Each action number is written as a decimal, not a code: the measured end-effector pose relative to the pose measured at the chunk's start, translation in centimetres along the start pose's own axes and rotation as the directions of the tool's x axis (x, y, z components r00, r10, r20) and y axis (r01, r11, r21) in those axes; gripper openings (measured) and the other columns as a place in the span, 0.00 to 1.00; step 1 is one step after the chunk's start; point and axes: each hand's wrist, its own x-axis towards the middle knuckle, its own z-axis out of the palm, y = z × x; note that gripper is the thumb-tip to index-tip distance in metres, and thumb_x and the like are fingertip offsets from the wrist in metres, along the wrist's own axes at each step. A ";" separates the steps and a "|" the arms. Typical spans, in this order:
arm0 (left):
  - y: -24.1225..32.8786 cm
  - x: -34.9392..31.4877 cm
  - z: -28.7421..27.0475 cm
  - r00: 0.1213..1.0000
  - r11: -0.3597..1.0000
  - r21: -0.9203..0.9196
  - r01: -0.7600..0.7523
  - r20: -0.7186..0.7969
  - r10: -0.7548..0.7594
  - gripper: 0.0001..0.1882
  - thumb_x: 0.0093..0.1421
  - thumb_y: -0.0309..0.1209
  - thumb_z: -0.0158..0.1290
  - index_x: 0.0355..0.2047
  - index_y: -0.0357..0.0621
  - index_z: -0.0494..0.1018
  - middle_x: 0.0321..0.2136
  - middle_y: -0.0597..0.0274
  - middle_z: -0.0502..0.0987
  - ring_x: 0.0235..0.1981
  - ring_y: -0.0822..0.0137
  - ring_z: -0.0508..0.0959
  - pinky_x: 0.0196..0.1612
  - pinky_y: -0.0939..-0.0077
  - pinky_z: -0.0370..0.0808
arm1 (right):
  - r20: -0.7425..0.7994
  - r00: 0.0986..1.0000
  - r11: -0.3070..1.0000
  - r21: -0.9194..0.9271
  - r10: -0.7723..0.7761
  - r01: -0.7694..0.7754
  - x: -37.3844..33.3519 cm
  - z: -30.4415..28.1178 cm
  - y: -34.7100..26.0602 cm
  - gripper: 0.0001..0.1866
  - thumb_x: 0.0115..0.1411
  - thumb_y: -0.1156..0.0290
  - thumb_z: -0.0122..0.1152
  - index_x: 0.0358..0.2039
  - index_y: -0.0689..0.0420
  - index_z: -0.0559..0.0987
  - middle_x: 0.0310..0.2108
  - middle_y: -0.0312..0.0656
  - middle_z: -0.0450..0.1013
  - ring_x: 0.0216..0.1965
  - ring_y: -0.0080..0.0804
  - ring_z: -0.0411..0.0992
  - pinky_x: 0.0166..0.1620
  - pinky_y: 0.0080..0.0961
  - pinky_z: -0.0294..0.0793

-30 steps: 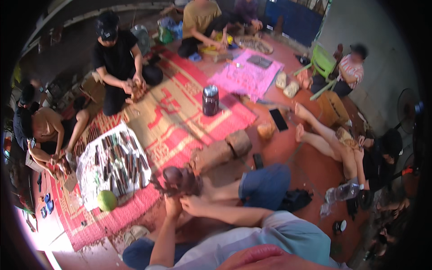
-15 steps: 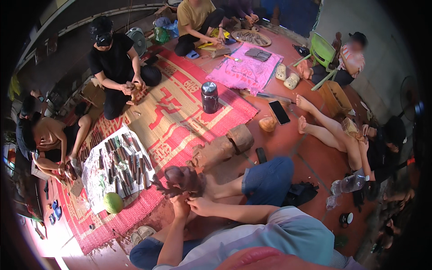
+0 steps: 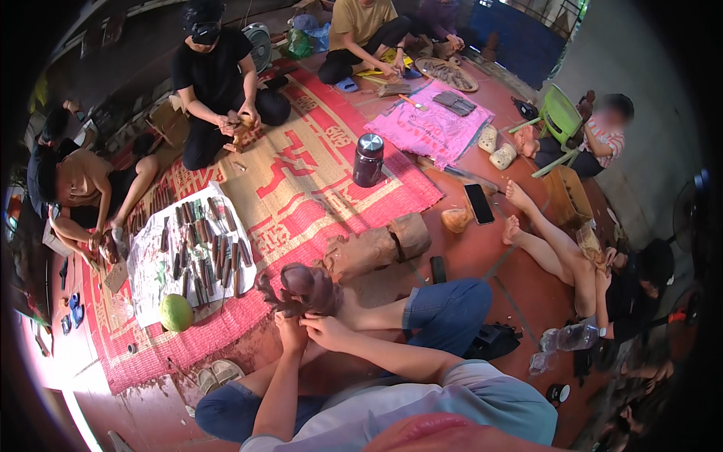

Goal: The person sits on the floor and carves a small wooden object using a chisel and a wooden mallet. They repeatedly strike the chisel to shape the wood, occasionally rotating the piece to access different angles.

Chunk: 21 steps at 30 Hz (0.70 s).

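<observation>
A dark reddish-brown wood carving (image 3: 307,289) with rounded forms and a jagged, leaf-like edge rests by my bare leg. My left hand (image 3: 289,331) is closed around the lower near edge of it. Right beside it, my right hand (image 3: 324,333) has its fingers pinched together against the same edge. Whatever those right fingers hold, if anything, is hidden. Just beyond the carving lies a thick, rough block of brown wood (image 3: 361,252), split by a dark gap.
On the red patterned mat (image 3: 301,192) stand a dark flask (image 3: 368,162) and a green round fruit (image 3: 176,313). Several carving tools (image 3: 203,248) lie on a white sheet (image 3: 147,264). A phone (image 3: 479,204) is on the tiles. Several people sit around, some handling wooden pieces.
My view has tilted, so the surroundings sit differently in the picture. Both hands stay at the carving's near edge, with only a slight shift.
</observation>
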 end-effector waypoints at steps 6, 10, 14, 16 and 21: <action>-0.8 -1.2 0.5 0.999 0.997 -0.075 0.020 0.040 -0.017 0.11 0.50 0.30 0.53 0.35 0.48 0.79 0.42 0.41 0.68 0.46 0.44 0.65 0.48 0.59 0.64 | 0.185 0.977 0.993 -0.078 0.106 -0.093 -1.3 -1.5 -2.3 0.13 0.56 0.72 0.49 0.41 0.61 0.76 0.45 0.58 0.69 0.42 0.53 0.70 0.45 0.36 0.71; 1.3 -0.1 -1.0 0.993 0.994 -0.010 0.110 -0.038 -0.110 0.12 0.52 0.27 0.50 0.36 0.50 0.79 0.34 0.54 0.78 0.35 0.57 0.79 0.37 0.67 0.74 | 0.067 0.997 1.000 0.007 0.030 -0.031 0.0 -0.5 -0.8 0.16 0.56 0.72 0.49 0.44 0.62 0.74 0.49 0.60 0.65 0.46 0.55 0.68 0.48 0.37 0.70; 0.4 -2.8 -0.3 0.998 0.997 -0.071 0.020 -0.060 -0.024 0.14 0.48 0.24 0.51 0.36 0.47 0.78 0.36 0.56 0.78 0.35 0.59 0.79 0.37 0.71 0.75 | 0.140 0.984 0.994 -0.010 0.108 -0.107 -2.1 -0.2 -1.4 0.17 0.56 0.72 0.49 0.45 0.64 0.74 0.51 0.63 0.63 0.48 0.54 0.67 0.50 0.37 0.68; 1.5 -2.3 -1.8 0.998 0.995 -0.088 0.049 0.046 -0.045 0.13 0.48 0.24 0.52 0.35 0.46 0.78 0.33 0.57 0.78 0.34 0.60 0.79 0.36 0.71 0.75 | 0.126 0.990 0.998 -0.021 0.060 -0.058 -1.8 -0.5 -1.1 0.16 0.56 0.72 0.49 0.45 0.64 0.74 0.51 0.63 0.63 0.47 0.55 0.67 0.50 0.37 0.68; 1.4 -1.5 -0.8 0.995 0.997 0.010 0.080 -0.059 -0.079 0.11 0.49 0.27 0.52 0.34 0.48 0.78 0.30 0.55 0.77 0.32 0.55 0.78 0.33 0.65 0.75 | 0.066 0.998 1.000 0.006 -0.022 0.022 -1.1 0.3 0.0 0.16 0.56 0.72 0.49 0.44 0.64 0.74 0.49 0.63 0.64 0.47 0.57 0.67 0.49 0.37 0.68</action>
